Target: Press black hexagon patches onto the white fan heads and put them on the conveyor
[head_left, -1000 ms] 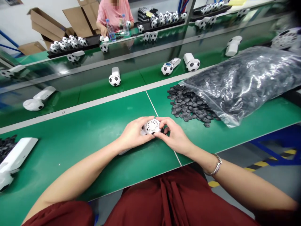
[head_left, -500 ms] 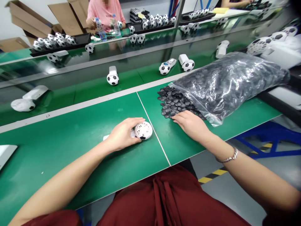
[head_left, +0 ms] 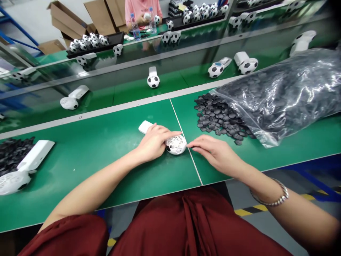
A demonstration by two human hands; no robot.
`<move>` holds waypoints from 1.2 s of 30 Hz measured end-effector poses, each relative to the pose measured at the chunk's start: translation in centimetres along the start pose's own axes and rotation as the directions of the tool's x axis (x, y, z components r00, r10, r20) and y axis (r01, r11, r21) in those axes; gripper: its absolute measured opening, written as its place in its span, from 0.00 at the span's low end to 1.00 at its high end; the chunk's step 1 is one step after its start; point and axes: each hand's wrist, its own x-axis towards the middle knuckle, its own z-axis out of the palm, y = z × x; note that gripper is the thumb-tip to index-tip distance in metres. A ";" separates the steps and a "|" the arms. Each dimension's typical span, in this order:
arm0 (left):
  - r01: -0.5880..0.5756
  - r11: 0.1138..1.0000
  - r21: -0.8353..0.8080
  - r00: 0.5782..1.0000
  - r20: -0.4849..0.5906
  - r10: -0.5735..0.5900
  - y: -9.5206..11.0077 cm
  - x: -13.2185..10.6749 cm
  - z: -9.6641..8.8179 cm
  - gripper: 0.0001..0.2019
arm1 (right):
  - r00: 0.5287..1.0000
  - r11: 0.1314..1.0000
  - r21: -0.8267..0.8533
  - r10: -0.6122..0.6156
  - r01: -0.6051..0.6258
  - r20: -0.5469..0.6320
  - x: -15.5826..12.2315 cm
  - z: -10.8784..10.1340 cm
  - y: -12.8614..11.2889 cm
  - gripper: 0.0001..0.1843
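A white football-shaped device [head_left: 176, 145] with an open lattice top and a few black patches lies on the green table in front of me. Its white handle [head_left: 145, 127] points back and to the left. My left hand [head_left: 154, 143] is closed round the device, with the forefinger laid along the far side of the ball. At the ball's right edge, my right hand [head_left: 210, 151] pinches a small black piece, mostly hidden by the fingertips. Behind that hand, loose black pieces [head_left: 217, 115] spill from a clear plastic bag [head_left: 282, 96].
Another white football device [head_left: 36, 156] lies at the left beside more black pieces [head_left: 16, 151]. Several finished-looking football devices [head_left: 153, 81] stand on the strip beyond the pale rail [head_left: 128, 106]. Across it, a person in pink [head_left: 144, 14] sits near trays of balls [head_left: 93, 44].
My right hand has moved left from the black pile to the ball's edge. My left hand has shifted its hold, and the device's handle now shows more. The view has turned left.
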 end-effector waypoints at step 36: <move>0.129 0.976 -0.178 0.983 -0.107 -0.149 1.4 -0.1 1.2 0.27 | 0.964 0.914 0.324 0.266 -0.244 -0.025 2.2 1.3 1.4 0.07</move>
